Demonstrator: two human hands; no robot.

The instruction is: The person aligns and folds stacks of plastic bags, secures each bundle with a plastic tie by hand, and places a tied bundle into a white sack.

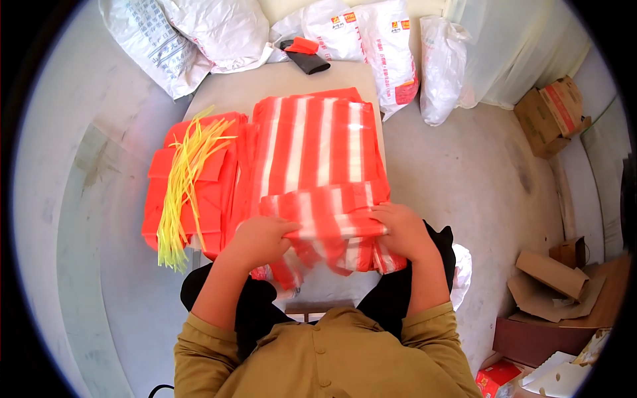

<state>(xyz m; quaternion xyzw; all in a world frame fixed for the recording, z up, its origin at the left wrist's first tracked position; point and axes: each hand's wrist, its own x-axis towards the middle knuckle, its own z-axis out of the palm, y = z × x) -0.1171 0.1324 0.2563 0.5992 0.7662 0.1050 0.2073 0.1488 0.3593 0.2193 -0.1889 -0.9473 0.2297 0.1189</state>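
A stack of red-and-white striped plastic bags (312,142) lies in front of me. Along its near edge, one striped plastic bag (332,211) is folded or bunched, with its lower part crumpled and hanging toward my lap. My left hand (262,240) pinches the left side of this bag, fingers closed on the plastic. At the right side, my right hand (403,231) grips the same bag, thumb and fingers pressed together. Left of the stack sits a pile of folded red plastic (156,205), with a bundle of thin yellow strips (182,179) lying across it.
The stacks rest on a pale table (225,93). At its far edge lies a dark roll with a red band (306,56). Stuffed white sacks (222,33) stand behind. Cardboard boxes (551,116) are at the right, with opened cartons (557,285) lower down.
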